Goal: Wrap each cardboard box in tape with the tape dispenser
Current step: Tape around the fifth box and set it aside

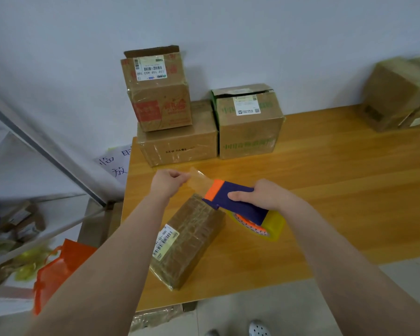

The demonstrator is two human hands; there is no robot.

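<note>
A small tape-covered cardboard box (pixel 188 241) with a white barcode label lies on the wooden table (pixel 337 190), near its front left. Just above its far end my right hand (pixel 260 194) grips a purple and orange tape dispenser (pixel 238 202) with a yellowish tape roll (pixel 269 226). My left hand (pixel 169 181) pinches the free end of the clear tape (pixel 199 179), pulled out to the left from the dispenser's orange mouth. The tape strip hangs in the air above the box.
Three larger cardboard boxes stand at the back left of the table: one (pixel 155 93) stacked on a flat one (pixel 177 144), one with green print (pixel 249 122) beside them. More boxes (pixel 398 93) sit at the back right. An orange bag (pixel 56 265) lies on the floor left.
</note>
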